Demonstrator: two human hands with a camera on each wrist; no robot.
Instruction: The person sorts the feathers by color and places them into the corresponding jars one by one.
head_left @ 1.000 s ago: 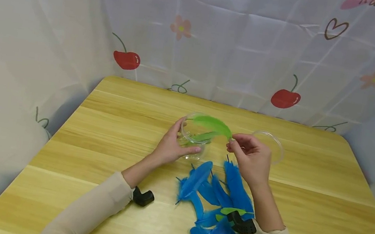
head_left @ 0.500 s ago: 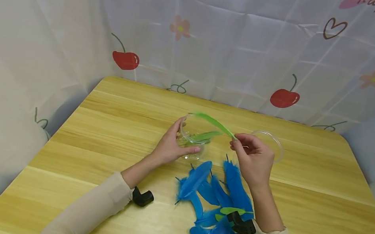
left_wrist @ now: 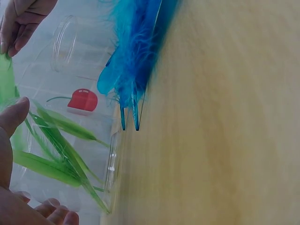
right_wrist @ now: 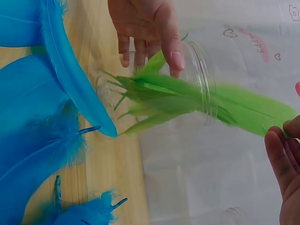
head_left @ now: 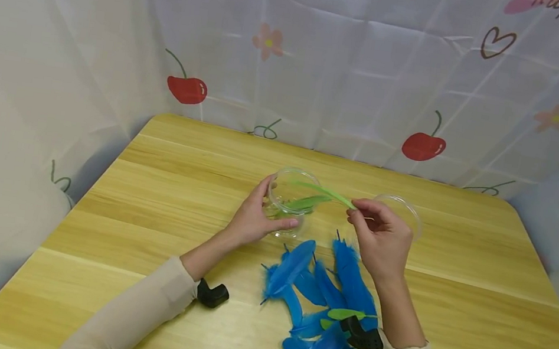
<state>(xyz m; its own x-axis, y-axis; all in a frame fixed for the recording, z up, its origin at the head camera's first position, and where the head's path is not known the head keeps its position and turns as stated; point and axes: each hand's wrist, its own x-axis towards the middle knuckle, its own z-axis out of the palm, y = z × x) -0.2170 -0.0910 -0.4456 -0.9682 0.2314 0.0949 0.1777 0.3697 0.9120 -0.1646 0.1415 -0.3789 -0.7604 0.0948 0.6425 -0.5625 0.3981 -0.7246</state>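
Desk (head_left: pixel 160 181), wooden. Blue feathers (head_left: pixel 318 299): heaped beneath right hand (head_left: pixel 380 239). Jar (head_left: pixel 289 200), clear: gripped upright by left hand (head_left: pixel 257 216), green feathers inside. Green feather (head_left: pixel 327 194): pinched in right hand, tip inside jar mouth.

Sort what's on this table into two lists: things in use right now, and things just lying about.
In use:
- clear jar, held by the left hand
- green feather, pinched in the right hand, its tip at the jar mouth
- green feathers inside the jar

Lying about:
- blue feathers in a heap on the table
- one green feather among them
- second clear jar behind the right hand
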